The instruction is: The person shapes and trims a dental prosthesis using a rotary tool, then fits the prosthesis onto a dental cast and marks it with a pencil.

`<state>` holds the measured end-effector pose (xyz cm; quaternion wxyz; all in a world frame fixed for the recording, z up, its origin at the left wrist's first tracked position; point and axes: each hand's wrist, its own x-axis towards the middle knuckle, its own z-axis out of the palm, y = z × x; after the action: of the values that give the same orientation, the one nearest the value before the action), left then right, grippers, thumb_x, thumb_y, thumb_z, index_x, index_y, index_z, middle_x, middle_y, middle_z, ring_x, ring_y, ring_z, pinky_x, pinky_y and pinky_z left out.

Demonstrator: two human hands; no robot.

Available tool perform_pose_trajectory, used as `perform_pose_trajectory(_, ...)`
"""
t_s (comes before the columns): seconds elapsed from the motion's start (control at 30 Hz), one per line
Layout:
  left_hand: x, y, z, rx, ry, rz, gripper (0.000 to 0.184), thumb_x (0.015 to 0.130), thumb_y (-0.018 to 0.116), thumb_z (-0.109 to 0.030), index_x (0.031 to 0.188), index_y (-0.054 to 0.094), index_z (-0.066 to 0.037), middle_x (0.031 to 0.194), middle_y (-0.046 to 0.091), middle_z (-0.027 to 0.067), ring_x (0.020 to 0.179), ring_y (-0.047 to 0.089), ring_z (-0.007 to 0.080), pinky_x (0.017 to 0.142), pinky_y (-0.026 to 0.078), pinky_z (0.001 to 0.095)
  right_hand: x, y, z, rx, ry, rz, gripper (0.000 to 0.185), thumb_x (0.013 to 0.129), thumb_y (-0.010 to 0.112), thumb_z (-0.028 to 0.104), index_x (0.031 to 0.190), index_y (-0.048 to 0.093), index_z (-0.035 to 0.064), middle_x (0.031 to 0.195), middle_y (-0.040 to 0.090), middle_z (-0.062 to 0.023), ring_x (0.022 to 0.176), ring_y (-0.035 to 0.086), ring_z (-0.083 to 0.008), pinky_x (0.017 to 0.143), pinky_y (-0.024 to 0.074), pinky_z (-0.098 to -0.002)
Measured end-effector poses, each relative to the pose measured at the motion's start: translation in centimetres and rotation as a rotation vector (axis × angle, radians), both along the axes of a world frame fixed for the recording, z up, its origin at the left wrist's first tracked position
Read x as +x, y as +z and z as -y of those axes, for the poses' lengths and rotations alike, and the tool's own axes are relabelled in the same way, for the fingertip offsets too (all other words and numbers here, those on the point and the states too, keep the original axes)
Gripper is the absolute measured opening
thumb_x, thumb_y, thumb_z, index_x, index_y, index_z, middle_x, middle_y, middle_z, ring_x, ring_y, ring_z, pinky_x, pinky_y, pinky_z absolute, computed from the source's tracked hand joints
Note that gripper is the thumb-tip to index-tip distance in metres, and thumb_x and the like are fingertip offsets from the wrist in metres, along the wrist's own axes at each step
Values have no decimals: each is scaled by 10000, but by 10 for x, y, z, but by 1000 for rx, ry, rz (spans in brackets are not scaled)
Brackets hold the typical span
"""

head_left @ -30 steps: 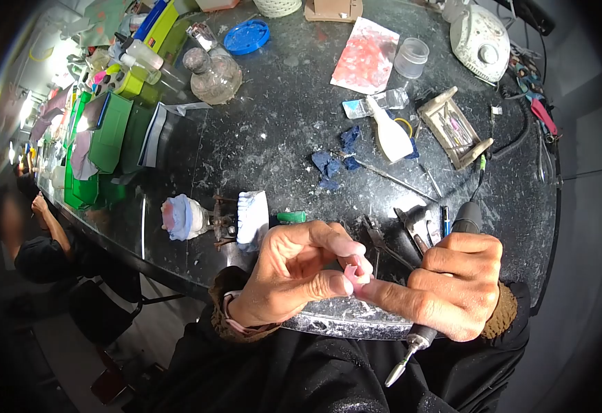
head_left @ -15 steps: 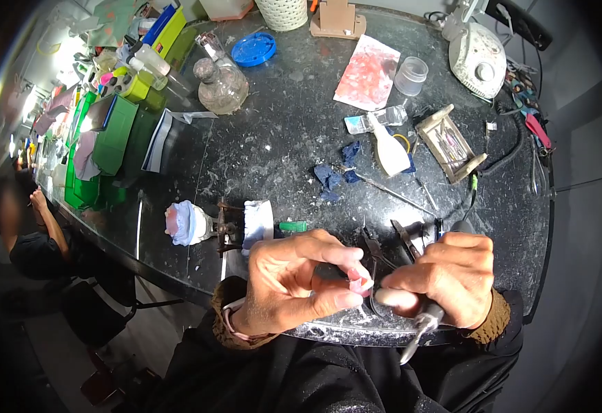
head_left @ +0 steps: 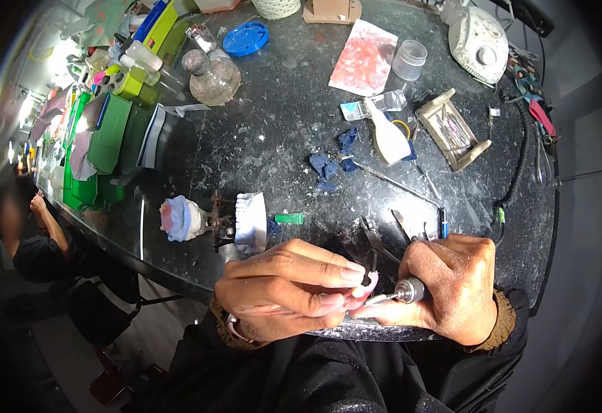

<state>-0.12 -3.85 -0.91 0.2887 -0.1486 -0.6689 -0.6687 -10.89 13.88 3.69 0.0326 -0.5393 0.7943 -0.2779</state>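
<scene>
At the bench's front edge, my left hand (head_left: pixel 284 289) is closed on a small pink denture piece (head_left: pixel 368 289), pinched at the fingertips and partly hidden by them. My right hand (head_left: pixel 456 289) grips a rotary handpiece (head_left: pixel 411 290), whose pale tip points left at the pink piece. Whether tip and piece touch I cannot tell. Just beyond the left hand lies a hinged articulator (head_left: pixel 222 220) with a dental cast (head_left: pixel 182 219) in blue and pink at one end and a white cast (head_left: pixel 251 217) at the other. Pliers (head_left: pixel 372 235) rest beyond the fingertips.
A green cylinder (head_left: pixel 289 219), a white bottle (head_left: pixel 389 141) and a tool rack (head_left: pixel 452 131) lie farther back. A glass flask (head_left: pixel 215 79) and green bins (head_left: pixel 108 134) stand left. The handpiece control unit (head_left: pixel 479 48) is back right. Another person (head_left: pixel 43 237) sits at far left.
My right hand has turned the handpiece so its tip now points left at the pink piece instead of down. My left fingers have closed in around the piece. The view has shifted slightly.
</scene>
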Motion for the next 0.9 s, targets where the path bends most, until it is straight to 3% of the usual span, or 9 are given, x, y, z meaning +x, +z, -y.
perform_pose_trajectory(0.17, 0, -1, 1, -59, 42, -19, 243, 611, 783, 62, 781, 627, -14, 914, 657, 155, 850, 663, 266, 682, 572, 309, 4, -6, 2, -17, -14, -29, 510, 675, 717, 521, 600, 431, 106, 485, 423, 1, 376, 485, -154, 368, 357, -289)
perform_pose_trajectory(0.27, -2, -1, 0, -82, 59, -28, 256, 596, 785, 76, 777, 630, -17, 910, 660, 149, 808, 663, 241, 639, 562, 283, 6, -3, 2, 39, -32, 9, 510, 643, 718, 545, 595, 487, 93, 473, 470, -21, 383, 496, -194, 384, 375, -292)
perform_pose_trajectory(0.37, -1, 1, 0, -117, 81, -20, 255, 587, 780, 92, 767, 633, -15, 881, 662, 142, 761, 656, 213, 610, 549, 265, 6, -6, 3, -12, -19, -34, 510, 682, 719, 507, 573, 415, 112, 482, 415, 10, 376, 475, -129, 361, 350, -273)
perform_pose_trajectory(0.67, 0, 1, -4, -61, 126, 1, 233, 588, 780, 92, 750, 644, -5, 830, 660, 126, 703, 649, 190, 575, 542, 253, 6, -9, 5, -57, -11, -81, 495, 681, 707, 503, 571, 413, 120, 495, 398, 12, 381, 460, -120, 361, 338, -259)
perform_pose_trajectory(0.77, -1, -1, -2, -75, 110, -6, 220, 590, 783, 81, 738, 646, -6, 815, 661, 124, 693, 651, 190, 565, 544, 254, 8, -5, 4, -12, -2, -75, 509, 651, 706, 537, 587, 493, 78, 480, 439, -22, 378, 460, -174, 378, 353, -284)
perform_pose_trajectory(0.9, 0, -1, -1, -57, 101, 9, 216, 589, 792, 64, 729, 645, -10, 798, 659, 119, 700, 654, 189, 569, 545, 255, 9, -6, 4, -15, -6, -88, 520, 660, 693, 547, 583, 480, 79, 475, 428, -22, 377, 455, -174, 375, 347, -280)
